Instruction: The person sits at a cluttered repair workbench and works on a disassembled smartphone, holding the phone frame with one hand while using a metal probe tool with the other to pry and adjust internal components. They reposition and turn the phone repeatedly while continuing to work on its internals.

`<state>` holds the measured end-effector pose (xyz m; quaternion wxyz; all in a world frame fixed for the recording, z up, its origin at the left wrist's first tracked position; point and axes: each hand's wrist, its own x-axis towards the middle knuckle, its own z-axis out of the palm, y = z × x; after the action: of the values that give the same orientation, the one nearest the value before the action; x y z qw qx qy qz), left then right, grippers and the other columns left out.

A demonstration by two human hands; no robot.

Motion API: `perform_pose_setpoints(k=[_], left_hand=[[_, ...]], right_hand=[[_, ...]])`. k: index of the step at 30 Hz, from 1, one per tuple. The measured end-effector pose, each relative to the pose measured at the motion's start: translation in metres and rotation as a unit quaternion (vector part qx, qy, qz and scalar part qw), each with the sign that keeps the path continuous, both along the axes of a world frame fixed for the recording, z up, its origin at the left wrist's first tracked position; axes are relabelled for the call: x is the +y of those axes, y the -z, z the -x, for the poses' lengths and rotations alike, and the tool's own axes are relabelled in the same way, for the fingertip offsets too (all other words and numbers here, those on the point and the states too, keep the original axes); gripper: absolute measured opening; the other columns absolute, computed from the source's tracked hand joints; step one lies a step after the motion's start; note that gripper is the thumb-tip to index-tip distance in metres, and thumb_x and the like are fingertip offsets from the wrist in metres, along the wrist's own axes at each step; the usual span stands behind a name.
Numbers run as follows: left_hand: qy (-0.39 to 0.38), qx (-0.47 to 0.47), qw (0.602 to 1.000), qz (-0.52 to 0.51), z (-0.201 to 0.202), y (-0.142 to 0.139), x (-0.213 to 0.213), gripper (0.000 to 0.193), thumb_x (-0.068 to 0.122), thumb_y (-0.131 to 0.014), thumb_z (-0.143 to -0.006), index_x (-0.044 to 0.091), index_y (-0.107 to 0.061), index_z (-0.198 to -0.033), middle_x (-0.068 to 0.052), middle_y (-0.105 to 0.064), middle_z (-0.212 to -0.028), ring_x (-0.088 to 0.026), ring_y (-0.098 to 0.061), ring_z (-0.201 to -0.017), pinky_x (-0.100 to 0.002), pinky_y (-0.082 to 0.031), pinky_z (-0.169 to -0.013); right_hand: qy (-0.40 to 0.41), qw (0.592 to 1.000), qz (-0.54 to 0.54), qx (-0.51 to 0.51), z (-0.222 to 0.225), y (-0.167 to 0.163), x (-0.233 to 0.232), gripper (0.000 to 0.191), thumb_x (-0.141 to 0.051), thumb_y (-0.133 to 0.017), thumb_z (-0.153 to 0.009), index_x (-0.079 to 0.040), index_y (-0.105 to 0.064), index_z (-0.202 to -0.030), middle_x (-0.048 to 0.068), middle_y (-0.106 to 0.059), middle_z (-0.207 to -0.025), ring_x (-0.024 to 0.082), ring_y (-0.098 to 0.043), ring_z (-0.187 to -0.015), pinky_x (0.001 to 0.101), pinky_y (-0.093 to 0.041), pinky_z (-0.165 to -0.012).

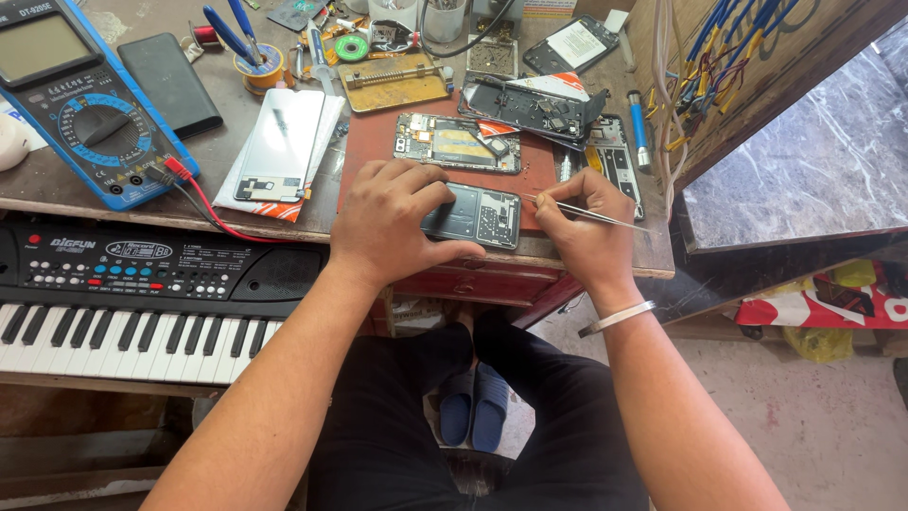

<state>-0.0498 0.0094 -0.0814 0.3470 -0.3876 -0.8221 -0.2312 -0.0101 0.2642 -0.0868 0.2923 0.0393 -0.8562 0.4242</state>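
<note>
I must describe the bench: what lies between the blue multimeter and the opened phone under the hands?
In the head view, a white phone panel lies between multimeter and opened phone.

Head view, set above the bench

The bench [284,203] is looked down on steeply and closely, faced toward 12 o'clock; the wearer's knees are seen at 6 o'clock.

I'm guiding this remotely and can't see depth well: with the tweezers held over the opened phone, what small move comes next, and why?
Probably lower the tweezers tip onto the opened phone, near its right end. The left hand already pins the phone flat at the bench edge, and the right hand holds the tweezers angled toward it, tip seemingly just short of the board.
</note>
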Motion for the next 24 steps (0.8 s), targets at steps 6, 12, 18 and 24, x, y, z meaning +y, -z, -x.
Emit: perform_pose_setpoints(k=[6,12,18,24], left_hand=[[-0.003,0.012,1.000,-0.002,-0.0006,0.0004,0.0008,0.062,0.070,-0.082,-0.069,0.011,-0.075,-0.088,-0.004,-0.072,-0.107,-0.026,-0.066,-0.106,-0.042,-0.048,-0.095],[-0.002,0.007,1.000,-0.001,0.0000,0.0001,0.0011,0.062,0.069,-0.082,-0.070,0.011,-0.074,-0.089,-0.004,-0.072,-0.108,-0.026,-0.066,-0.105,-0.042,-0.048,-0.095],[-0.001,0.014,1.000,-0.004,-0.0010,0.0024,0.0000,0.060,0.068,-0.082,-0.070,0.011,-0.074,-0.088,-0.004,-0.072,-0.107,-0.026,-0.066,-0.105,-0.042,-0.048,-0.095],[0.001,0.007,1.000,0.005,0.0003,0.0026,-0.0011,0.060,0.069,-0.081,-0.070,0.011,-0.073,-0.084,-0.002,-0.072,-0.103,-0.024,-0.066,-0.102,-0.041,-0.048,-0.092]], right_hand=[[-0.015,0.999,0.036,-0.012,-0.0007,-0.0003,-0.0007,0.013,-0.012,-0.078,-0.086,-0.002,-0.069,-0.086,0.004,-0.075,-0.079,0.005,-0.067,-0.070,0.0221,-0.052,-0.063],[-0.010,1.000,0.027,-0.011,-0.0012,-0.0012,-0.0009,0.013,-0.012,-0.078,-0.086,-0.002,-0.069,-0.085,0.004,-0.075,-0.079,0.005,-0.066,-0.070,0.0230,-0.052,-0.065],[-0.010,1.000,0.000,0.010,-0.0020,-0.0006,-0.0041,0.015,-0.011,-0.079,-0.085,-0.002,-0.068,-0.083,0.005,-0.075,-0.081,0.007,-0.066,-0.071,0.0241,-0.053,-0.066],[-0.023,1.000,-0.015,0.012,0.0007,-0.0010,-0.0055,0.015,-0.011,-0.079,-0.085,-0.002,-0.068,-0.082,0.006,-0.075,-0.081,0.007,-0.067,-0.071,0.0240,-0.054,-0.067]])
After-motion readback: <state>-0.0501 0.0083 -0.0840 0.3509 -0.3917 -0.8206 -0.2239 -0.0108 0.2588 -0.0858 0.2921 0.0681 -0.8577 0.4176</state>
